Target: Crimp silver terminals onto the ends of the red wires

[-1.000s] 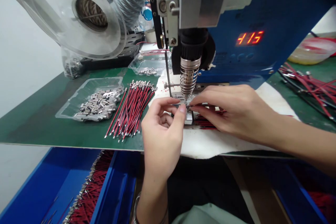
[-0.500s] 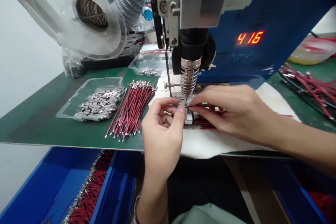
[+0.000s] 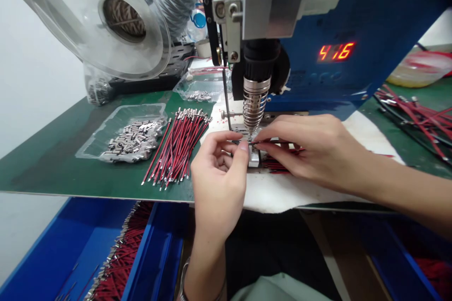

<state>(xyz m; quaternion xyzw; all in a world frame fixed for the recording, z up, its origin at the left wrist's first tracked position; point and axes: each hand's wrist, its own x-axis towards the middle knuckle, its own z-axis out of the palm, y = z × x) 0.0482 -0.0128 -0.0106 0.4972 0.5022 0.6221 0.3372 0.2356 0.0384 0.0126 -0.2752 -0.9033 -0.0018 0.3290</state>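
Under the tip of the soldering iron (image 3: 255,103), my two hands meet from either side. My left hand (image 3: 221,164) is closed in a pinch on a small dark-ended part (image 3: 237,141), mostly hidden by thumb and index finger. From the right, my right hand (image 3: 310,146) pinches a red and black wire (image 3: 278,140), its end at the iron tip. A small metal fixture (image 3: 254,157) sits just below the fingertips. More red and black wires (image 3: 275,165) lie beneath my right hand.
Left on the green table (image 3: 45,150) are a clear tray (image 3: 88,150) of small metal cylinders and a bundle of wires with metal ends (image 3: 180,146). A blue machine with a lit display (image 3: 336,51) stands behind. Blue bins (image 3: 38,254) sit below the table edge.
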